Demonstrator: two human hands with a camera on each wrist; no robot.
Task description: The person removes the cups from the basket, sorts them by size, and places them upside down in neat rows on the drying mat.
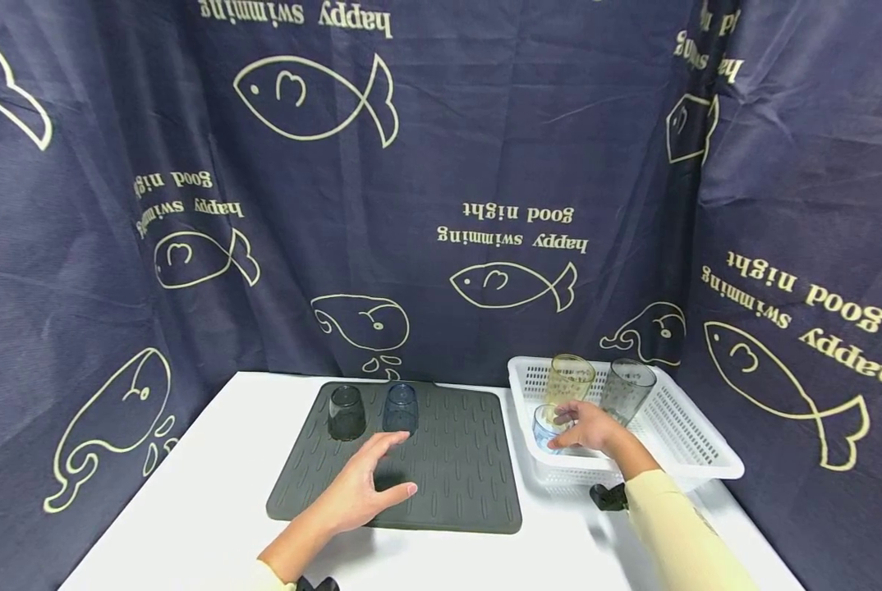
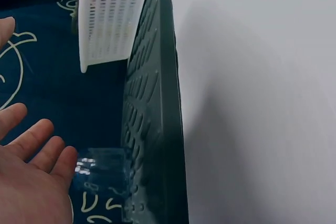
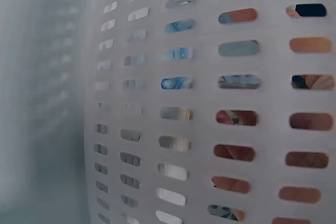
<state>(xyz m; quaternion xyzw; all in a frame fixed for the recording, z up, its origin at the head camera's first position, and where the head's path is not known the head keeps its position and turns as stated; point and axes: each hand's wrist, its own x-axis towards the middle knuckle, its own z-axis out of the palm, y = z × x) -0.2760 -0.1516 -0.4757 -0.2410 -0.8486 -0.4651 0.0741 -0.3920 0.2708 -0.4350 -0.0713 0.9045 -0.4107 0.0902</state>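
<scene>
My right hand [image 1: 592, 428] reaches into the white plastic basket [image 1: 700, 469] and grips a small clear glass with light-blue markings [image 1: 540, 431], its thumb and fingers around the glass. In the right wrist view the slotted basket wall [image 3: 205, 32] hides most of that hand. My left hand [image 1: 360, 488] hovers over the dark grey drying mat [image 1: 466, 468], fingers spread and holding nothing. A blue glass [image 1: 401, 408] and a dark grey glass [image 1: 346, 414] stand on the mat's far left part. In the left wrist view, the blue glass [image 2: 102, 174] appears beyond the left fingers.
A yellowish patterned tumbler [image 1: 570, 379] and a grey patterned tumbler [image 1: 628, 387] lean in the basket, close around the right hand. The basket stands right of the mat on a white table [image 1: 190, 484]. A dark blue printed curtain [image 1: 411, 180] encloses the back and sides.
</scene>
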